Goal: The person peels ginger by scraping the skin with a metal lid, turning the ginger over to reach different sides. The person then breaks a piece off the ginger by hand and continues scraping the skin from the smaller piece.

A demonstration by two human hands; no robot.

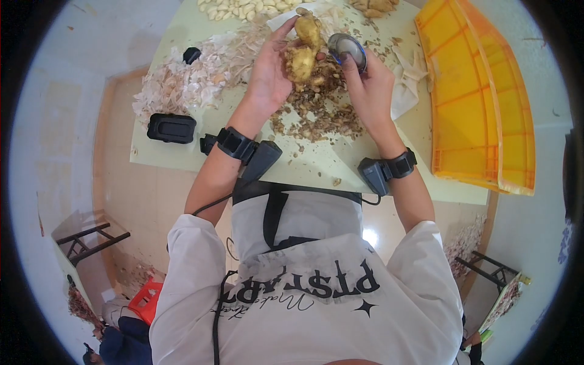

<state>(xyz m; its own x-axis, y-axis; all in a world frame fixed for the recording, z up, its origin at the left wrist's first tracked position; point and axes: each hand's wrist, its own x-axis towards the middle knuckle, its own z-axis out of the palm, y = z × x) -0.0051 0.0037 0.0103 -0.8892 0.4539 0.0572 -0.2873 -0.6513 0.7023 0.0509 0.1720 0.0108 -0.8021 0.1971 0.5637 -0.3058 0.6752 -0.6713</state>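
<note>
A knobby piece of ginger (302,63), mostly pale yellow with brown patches, is held upright in my left hand (272,77). The fingers of that hand wrap behind it. My right hand (371,85) grips a round, shallow, silvery disc with a dark blue rim (347,51), thumb pressed on its face. The disc is just right of the ginger, tilted towards it. Brown ginger peel scraps (325,118) lie scattered on the table below both hands.
Papery garlic skins (182,79) spread over the left of the pale table (210,161), with a black case (171,128) and a small black object (191,55). Peeled garlic cloves (246,7) and more ginger (374,6) lie at the back. A yellow crate (471,103) stands right.
</note>
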